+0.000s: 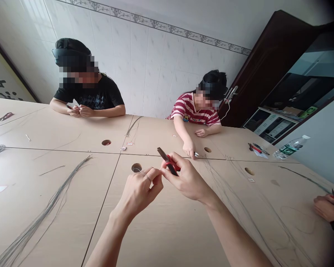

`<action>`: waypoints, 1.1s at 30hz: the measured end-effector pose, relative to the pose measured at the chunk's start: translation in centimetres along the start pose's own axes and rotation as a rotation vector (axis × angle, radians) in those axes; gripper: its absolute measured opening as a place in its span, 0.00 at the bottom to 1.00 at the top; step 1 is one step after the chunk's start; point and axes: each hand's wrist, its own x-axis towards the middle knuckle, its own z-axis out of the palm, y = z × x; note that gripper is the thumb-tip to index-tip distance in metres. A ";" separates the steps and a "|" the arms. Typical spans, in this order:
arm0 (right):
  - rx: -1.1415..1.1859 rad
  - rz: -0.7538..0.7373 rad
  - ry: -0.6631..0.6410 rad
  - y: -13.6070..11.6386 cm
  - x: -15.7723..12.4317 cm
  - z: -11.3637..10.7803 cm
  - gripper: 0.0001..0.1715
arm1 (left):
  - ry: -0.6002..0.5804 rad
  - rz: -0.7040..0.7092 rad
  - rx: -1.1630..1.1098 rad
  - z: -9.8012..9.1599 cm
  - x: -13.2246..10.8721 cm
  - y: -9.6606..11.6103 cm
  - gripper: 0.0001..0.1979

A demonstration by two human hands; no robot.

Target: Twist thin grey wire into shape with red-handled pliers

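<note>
My right hand [187, 178] is wrapped round red-handled pliers [171, 165], whose dark jaws point up and left. Close beside it, fingertips nearly meeting, is my left hand [141, 189], its fingers pinched together. A thin wire [141, 172] loops over the back of the left fingers; its end between the fingertips is too small to make out. Both hands are above the table, near a round hole [136, 167] in its top.
Wire bundles lie left [58, 193] and right [239, 207] on the table [144, 237]. Two people sit opposite; another person's hand [327, 207] is at the right edge. A water bottle [291, 147] lies tilted near spare tools [257, 148].
</note>
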 end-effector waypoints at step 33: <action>-0.197 -0.121 0.428 4.8 -3.0 5.2 0.10 | 0.066 -0.445 -0.320 -0.9 0.5 0.5 0.05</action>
